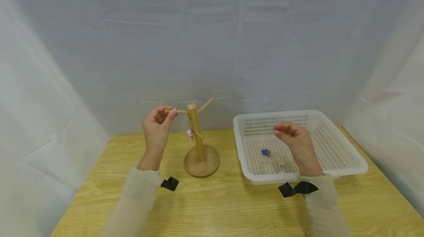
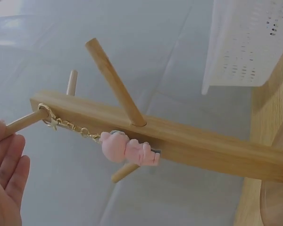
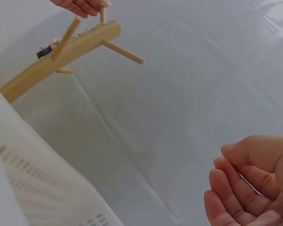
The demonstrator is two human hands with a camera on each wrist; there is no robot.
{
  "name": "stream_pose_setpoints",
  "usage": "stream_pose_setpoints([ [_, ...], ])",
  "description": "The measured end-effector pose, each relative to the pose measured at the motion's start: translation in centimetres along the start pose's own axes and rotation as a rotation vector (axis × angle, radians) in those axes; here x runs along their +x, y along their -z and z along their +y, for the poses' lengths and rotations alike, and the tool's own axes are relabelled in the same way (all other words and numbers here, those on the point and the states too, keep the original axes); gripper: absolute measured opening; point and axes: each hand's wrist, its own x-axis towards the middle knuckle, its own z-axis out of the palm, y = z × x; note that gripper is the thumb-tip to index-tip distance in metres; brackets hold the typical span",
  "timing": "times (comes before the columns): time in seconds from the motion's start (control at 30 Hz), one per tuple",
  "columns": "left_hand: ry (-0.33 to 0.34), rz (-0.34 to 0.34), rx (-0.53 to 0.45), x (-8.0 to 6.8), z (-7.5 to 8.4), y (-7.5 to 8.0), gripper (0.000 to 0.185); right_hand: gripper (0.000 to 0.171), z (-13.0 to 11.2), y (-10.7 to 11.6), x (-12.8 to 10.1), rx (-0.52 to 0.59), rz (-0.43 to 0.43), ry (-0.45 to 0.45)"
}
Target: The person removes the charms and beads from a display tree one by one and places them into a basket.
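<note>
A wooden stand with several pegs rises from a round base. My left hand pinches the outer end of its upper left peg between thumb and fingers. From that peg hangs a keychain with a pink figure, its gold ring around the peg close to the post. Over the white basket is my right hand, its fingers loosely bent and nothing held. In the right wrist view, thumb and fingertips of that hand stand close together.
Inside the basket lie a small blue item and several clear, shiny pieces. The basket stands right of the stand on a wooden table. Pale sheets hang behind and at both sides.
</note>
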Motion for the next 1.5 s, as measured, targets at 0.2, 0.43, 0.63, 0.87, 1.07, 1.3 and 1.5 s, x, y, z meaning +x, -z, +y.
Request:
stream_pose_setpoints([
  [0.2,-0.041,0.064,0.076,-0.7,0.3,-0.3,0.021,0.010,0.0,-1.6,-0.2,0.046,-0.080,-0.014],
  [0.43,-0.100,0.087,0.163,-1.3,0.3,-0.5,0.020,0.020,0.1,-3.1,-0.5,0.025,-0.121,-0.029],
  [0.63,-0.169,0.093,0.216,-2.1,1.5,-0.9,0.017,0.023,0.2,-4.3,-0.7,0.021,-0.157,-0.021],
  [0.87,-0.251,0.136,0.270,-2.5,1.7,-1.6,0.013,0.022,0.3,-5.4,-0.8,0.037,-0.174,-0.047],
  [1.07,-0.362,0.134,0.347,-2.7,1.5,-1.7,0.014,0.022,0.5,-6.0,-1.0,0.059,-0.179,-0.038],
  [1.3,-0.441,0.124,0.365,-2.6,1.1,-1.6,0.010,0.021,0.4,-7.7,-1.6,0.036,-0.199,-0.056],
  [1.5,-0.492,0.028,0.303,-2.1,0.0,-0.4,0.016,0.019,0.7,-9.3,-2.2,0.007,-0.223,-0.045],
])
